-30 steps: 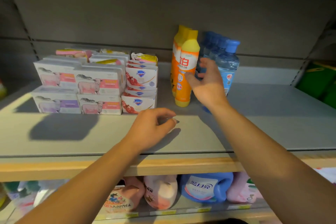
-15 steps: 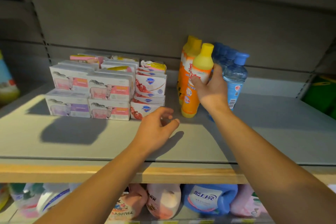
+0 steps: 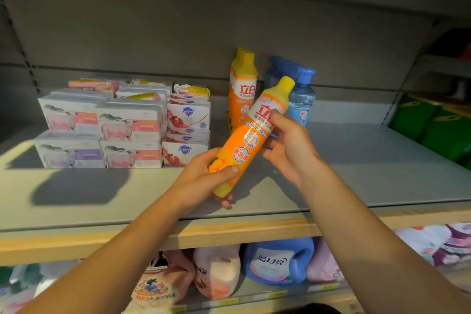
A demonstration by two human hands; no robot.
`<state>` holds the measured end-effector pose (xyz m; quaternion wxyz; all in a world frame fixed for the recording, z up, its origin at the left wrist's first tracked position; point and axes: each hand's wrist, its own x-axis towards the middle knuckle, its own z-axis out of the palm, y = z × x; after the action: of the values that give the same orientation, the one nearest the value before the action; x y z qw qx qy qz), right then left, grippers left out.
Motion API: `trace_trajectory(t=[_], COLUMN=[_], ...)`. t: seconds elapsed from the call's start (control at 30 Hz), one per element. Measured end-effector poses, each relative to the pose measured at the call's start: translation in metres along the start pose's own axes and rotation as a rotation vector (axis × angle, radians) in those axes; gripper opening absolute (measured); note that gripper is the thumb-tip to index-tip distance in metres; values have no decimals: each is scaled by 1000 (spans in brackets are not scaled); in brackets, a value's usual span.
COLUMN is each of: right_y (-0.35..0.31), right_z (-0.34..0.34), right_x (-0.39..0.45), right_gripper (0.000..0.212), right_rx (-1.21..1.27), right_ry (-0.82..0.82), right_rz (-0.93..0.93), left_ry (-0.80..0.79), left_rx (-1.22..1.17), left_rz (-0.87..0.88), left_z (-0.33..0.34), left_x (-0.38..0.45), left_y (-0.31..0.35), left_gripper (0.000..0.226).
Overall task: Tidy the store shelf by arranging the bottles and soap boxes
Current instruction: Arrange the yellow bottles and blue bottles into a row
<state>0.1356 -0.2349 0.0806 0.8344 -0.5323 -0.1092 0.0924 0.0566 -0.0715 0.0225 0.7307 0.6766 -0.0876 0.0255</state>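
Change: half a second ago the orange bottle (image 3: 251, 132) stood upright on the shelf with only the right hand on it. Now it is lifted off and tilted, cap toward the upper right.
Left hand (image 3: 204, 181): it was resting on the shelf before. Now it is wrapped round the bottom of the bottle.
Right hand (image 3: 288, 145): curled round the bottle's upper part, thumb on the label.
What it means: I think the bottle is being checked or turned so it can go back in a neat spot. It is not put down yet.
Other bottles: more orange bottles (image 3: 242, 89) stand in the middle at the back. Blue bottles (image 3: 302, 97) stand just right of them.
Soap boxes (image 3: 127, 125): stacked in rows at the left of the frame, looking tidy.
Shelf (image 3: 356, 173): flat and grey with a wooden front edge.
Room: a store. Big jugs (image 3: 277, 261) sit on the shelf below. Green packs (image 3: 433, 122) are at the far right.
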Motion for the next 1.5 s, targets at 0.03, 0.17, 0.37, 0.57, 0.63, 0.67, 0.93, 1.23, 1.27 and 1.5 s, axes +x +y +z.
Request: trace_trajectory(t=[0.03, 0.17, 0.37, 0.57, 0.63, 0.67, 0.93, 1.23, 1.27, 1.5], right_y=[1, 3, -5, -5, -8, -10, -14, -27, -25, -14], right_z=[-2, -4, 8, 26, 30, 31, 12, 29, 31, 27], right_x=[-1, -2, -4, -2, -1, 1, 6, 5, 6, 16], right_gripper=[26, 22, 23, 32, 34, 35, 39, 39, 42, 32], right_rx=[16, 3, -236, -602, -612, -569, 20, -642, -700, -362], right_ry=[2, -11, 35, 173, 134, 104, -184, 180, 197, -71], right_rz=[8, 2, -165, -404, -384, -350, -42, -482, -511, -211], left_ry=[10, 9, 93, 255, 180, 104, -503, 258, 290, -108], left_rx=[27, 60, 152, 493, 332, 152, -569, 187, 278, -384], left_rz=[11, 17, 41, 175, 150, 106, -319, 144, 192, -194], left_z=[0, 0, 1, 0, -3, -3, -16, 0, -1, -4], left_x=[0, 0, 1, 4, 3, 2, -1, 6, 6, 0], left_y=[0, -2, -2, -7, -5, -3, 9, -6, -9, 3], left_gripper=[40, 40, 38, 56, 53, 53, 55, 40, 39, 55])
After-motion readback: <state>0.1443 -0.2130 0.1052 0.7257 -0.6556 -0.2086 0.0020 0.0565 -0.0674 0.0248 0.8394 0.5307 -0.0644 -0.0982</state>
